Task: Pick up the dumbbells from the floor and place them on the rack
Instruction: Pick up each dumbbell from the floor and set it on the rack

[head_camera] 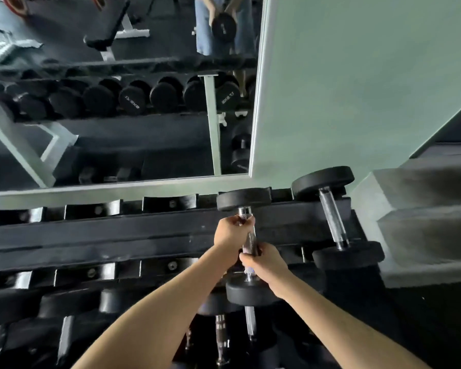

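**Occlusions and limits, head view**

Dumbbell (250, 241) handle: mostly covered by left hand (230, 235) and right hand (264, 259); only a short knurled stretch shows between them. Cannot tell if its far head touches the rack (117, 235) or hangs clear. Near head hides part of the lower dumbbells (220, 336), which run off the bottom edge. Forearms (157, 315) cut at the bottom edge. Rack cut at the left, smeared there. Mirror (117, 145): person (205, 27) cut at the top edge; markings (132, 101) blurred, unreadable.

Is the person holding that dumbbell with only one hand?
No, the left hand and the right hand both grip the dumbbell by its handle.
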